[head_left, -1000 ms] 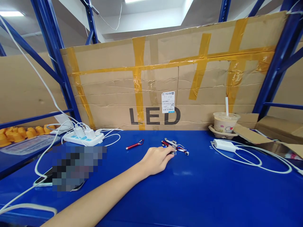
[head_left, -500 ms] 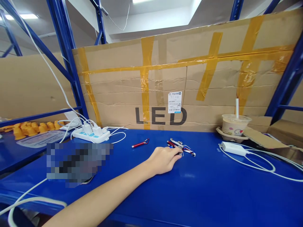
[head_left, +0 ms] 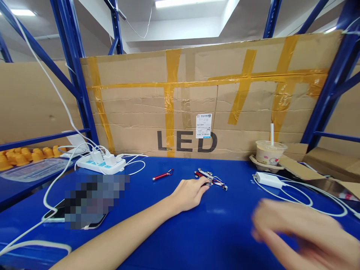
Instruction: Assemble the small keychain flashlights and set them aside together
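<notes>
My left hand reaches across the blue tabletop. Its fingertips are drawn together at the near-left edge of a small pile of red, silver and blue metal keychain pieces. What lies between those fingertips is hidden. A slim red metal stick with a clip at one end, like a keychain penlight, lies alone to the left of the pile. At the lower right my right hand hangs over the table, smeared by motion, its fingers curled and the tips unclear. It is apart from the pile.
A white power strip with plugs and cables sits back left, behind a partly blurred-out phone. On the right are a white adapter with looped cable, a lidded drink cup and an opened carton. Taped cardboard stands behind.
My right hand has come into view from the lower right. My left hand stays at the pile. The view has shifted slightly, so the scene sits a little further left.
</notes>
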A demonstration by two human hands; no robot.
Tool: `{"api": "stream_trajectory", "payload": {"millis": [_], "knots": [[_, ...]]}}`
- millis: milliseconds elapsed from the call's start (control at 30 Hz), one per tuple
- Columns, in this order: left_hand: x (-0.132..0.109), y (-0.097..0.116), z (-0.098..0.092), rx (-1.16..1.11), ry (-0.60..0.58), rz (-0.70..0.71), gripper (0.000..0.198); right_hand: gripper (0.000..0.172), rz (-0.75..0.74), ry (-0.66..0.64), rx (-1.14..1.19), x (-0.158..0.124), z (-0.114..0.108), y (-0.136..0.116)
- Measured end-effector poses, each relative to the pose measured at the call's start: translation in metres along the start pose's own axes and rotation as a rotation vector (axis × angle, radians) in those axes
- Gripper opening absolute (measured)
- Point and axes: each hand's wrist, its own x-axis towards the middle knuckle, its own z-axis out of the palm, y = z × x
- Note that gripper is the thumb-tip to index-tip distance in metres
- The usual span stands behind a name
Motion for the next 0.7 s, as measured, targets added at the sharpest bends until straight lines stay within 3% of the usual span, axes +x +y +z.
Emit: {"api": "stream_trajectory", "payload": {"millis": [67,133,267,500,700], "knots": [[0.0,-0.001,0.0,-0.025,0.002,0.006,0.027,0.009,-0.081,-0.048,-0.065,0.035,0.004,0.017],[0.0,-0.002,0.001,-0.036,0.01,0.011,0.027,0.018,-0.086,-0.185,-0.154,0.056,0.014,0.038],[0.0,-0.004,0.002,-0.032,0.02,-0.021,0.027,0.028,-0.023,-0.317,-0.191,0.06,0.038,0.08],[0.002,0.0,0.0,-0.12,0.0,-0.034,0.025,0.021,-0.157,-0.103,-0.104,0.043,0.049,0.105],[0.004,-0.002,0.004,-0.143,0.034,0.111,0.023,0.018,-0.151,-0.044,0.052,0.034,0.051,0.108]]}}
